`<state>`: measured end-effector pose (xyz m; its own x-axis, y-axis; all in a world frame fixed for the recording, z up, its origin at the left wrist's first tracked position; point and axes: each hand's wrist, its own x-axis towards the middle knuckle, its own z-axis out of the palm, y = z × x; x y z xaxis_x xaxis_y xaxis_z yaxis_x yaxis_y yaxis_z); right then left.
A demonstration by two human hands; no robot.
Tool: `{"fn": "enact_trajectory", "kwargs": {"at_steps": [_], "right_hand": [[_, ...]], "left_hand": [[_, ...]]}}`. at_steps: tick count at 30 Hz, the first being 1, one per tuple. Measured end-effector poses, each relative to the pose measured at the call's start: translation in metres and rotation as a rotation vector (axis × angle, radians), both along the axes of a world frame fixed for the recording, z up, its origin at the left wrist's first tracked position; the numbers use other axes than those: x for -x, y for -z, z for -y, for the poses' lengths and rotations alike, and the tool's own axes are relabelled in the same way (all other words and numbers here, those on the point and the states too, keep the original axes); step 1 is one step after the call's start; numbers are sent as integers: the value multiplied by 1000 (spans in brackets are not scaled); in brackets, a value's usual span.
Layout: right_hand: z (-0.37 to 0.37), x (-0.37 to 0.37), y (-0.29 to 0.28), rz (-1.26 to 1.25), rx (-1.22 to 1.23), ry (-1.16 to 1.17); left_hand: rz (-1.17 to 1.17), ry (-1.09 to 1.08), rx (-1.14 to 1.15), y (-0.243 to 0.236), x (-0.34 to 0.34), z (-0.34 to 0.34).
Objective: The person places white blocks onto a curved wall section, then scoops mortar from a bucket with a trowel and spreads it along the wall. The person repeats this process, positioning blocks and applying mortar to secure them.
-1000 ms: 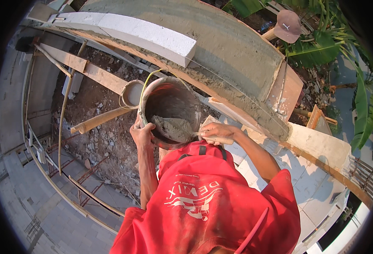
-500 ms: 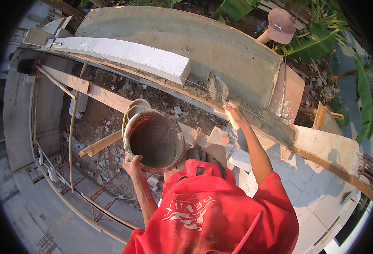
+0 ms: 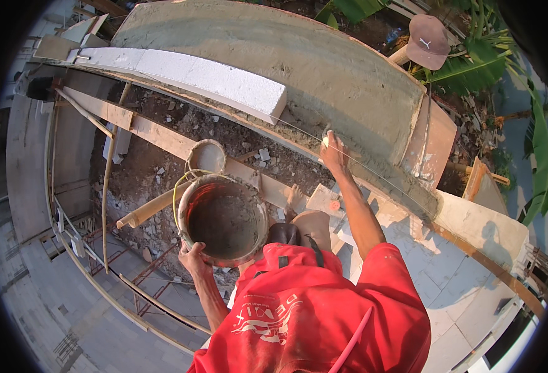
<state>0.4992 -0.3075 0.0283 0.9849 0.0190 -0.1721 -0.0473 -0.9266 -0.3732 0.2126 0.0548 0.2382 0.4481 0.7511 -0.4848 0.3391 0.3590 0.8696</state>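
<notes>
My left hand is closed on the near rim of a round bucket, which holds wet grey mortar. The bucket tilts toward me, with a yellow-green handle hanging at its far side. My right hand is closed round the pale handle of a trowel, over the mortar strip along the wall's near edge. The trowel's blade is mostly hidden. Just left of that hand, a row of white lightweight blocks sits along the wall top. A thin taut string runs past the hand.
A wide grey mortared slab lies beyond the blocks. Below are wooden planks, a bamboo pole, rubble-strewn soil and a smaller round container. A brown cap rests on a post at the far right.
My right hand has moved a little left with the trowel, and the blade that showed on the mortar is now mostly out of sight. The bucket has shifted slightly, still in my left hand.
</notes>
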Motion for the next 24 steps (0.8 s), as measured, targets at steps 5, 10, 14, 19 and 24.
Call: {"fn": "enact_trajectory", "kwargs": {"at_steps": [5,10,14,19,24], "right_hand": [[10,-14,4,-130,135,-83],[23,22,24,-35,103,-110],[40,46,24,-57,7,-59],[57,75,5,-19,14,-99],[44,121,-69,-21,-177,-283]], "left_hand": [[-19,20,2,6,-7,-3],[0,25,5,8,-12,-1],[0,30,22,8,-16,-2],[34,62,-32,20,-22,-4],[-68,119,-49,14,-25,-8]]}}
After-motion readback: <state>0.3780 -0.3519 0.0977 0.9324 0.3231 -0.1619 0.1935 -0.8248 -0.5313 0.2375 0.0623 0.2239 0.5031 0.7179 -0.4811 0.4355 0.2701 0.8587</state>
